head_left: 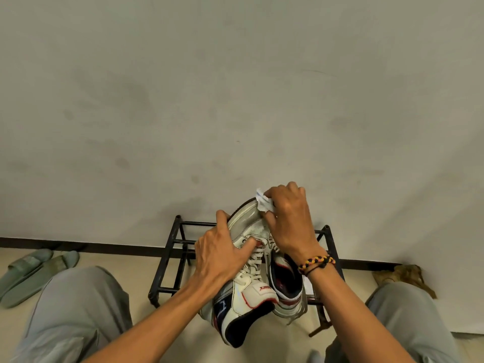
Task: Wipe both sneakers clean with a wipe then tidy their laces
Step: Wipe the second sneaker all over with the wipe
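Sneaker number one is up in front of you, toe pointing away, above the black rack. Your left hand grips it across the laces, thumb curled over the far edge. Your right hand pinches a crumpled white wipe against its grey toe. The second sneaker sits just beside the first, under your right wrist, which wears a braided bracelet. Count: two sneakers, one wipe, two green slippers on the floor, well to your left.
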